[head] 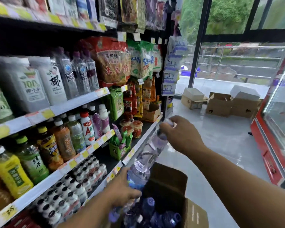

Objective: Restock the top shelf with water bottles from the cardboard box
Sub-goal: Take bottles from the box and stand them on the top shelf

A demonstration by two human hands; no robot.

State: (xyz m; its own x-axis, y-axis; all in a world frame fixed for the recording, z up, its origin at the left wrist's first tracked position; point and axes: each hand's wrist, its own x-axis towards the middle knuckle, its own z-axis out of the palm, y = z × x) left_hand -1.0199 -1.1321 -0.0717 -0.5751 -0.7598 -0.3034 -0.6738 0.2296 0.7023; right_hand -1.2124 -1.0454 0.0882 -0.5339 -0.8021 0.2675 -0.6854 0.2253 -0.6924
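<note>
Between the two hands one clear water bottle (pixel 146 155) slants upward, cap end high and to the right. The right hand (pixel 179 134) curls over its cap and neck, gripping it; the left hand (pixel 122 186) wraps its fingers round the lower body, just above the open cardboard box (pixel 169 186). Below the left hand, at least four more purple-capped bottles (pixel 155 213) show in the box, blurred together, so the full count cannot be told. To the left of both hands stands the rack of shelves (pixel 59 111), four shelf edges in view, all packed with drinks and snack packs; the held bottle lies just beside the front lip of a lower shelf. To the right of the right hand is bare pale floor (pixel 220 137), with three cardboard cartons (pixel 220 104) well beyond it near the window and a red cooler (pixel 273 129) far right.
</note>
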